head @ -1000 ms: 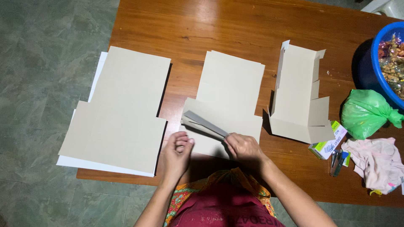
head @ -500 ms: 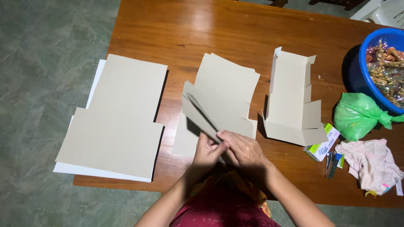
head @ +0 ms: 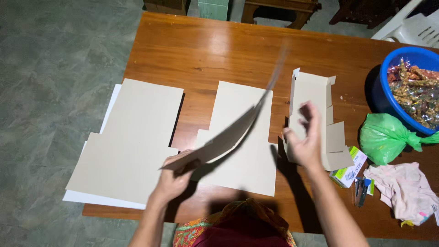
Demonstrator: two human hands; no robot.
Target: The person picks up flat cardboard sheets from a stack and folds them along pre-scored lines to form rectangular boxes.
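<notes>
**Two hands at the table edge, one sheet lifted**

Two hands work above the near edge of the wooden table (head: 206, 50). Your left hand (head: 176, 176) grips the near corner of a grey cardboard sheet (head: 228, 135); its fingers are closed in a pinch on that corner. The sheet is raised off the table and tilted, running up and away to the right, and its far end is motion-blurred. Your right hand (head: 304, 139) is free of the sheet, held up with its fingers loosely spread and blurred; it holds nothing.

Below the lifted sheet, a middle stack of flat cardboard blanks (head: 242, 160) lies on the table. To the left lies a larger stack of blanks (head: 132, 137), with a white sheet (head: 91, 197) showing under its near edge. Just behind your right hand sits a partly folded box (head: 320, 98) with its side walls standing up.

To the right, near the table edge, lie a small green-and-white carton (head: 350, 170) and a crumpled pink cloth (head: 404, 190). Beyond them sits a knotted green plastic bag (head: 386, 137). Farther right stands a blue basin (head: 407, 87) filled with clear-wrapped items.
</notes>
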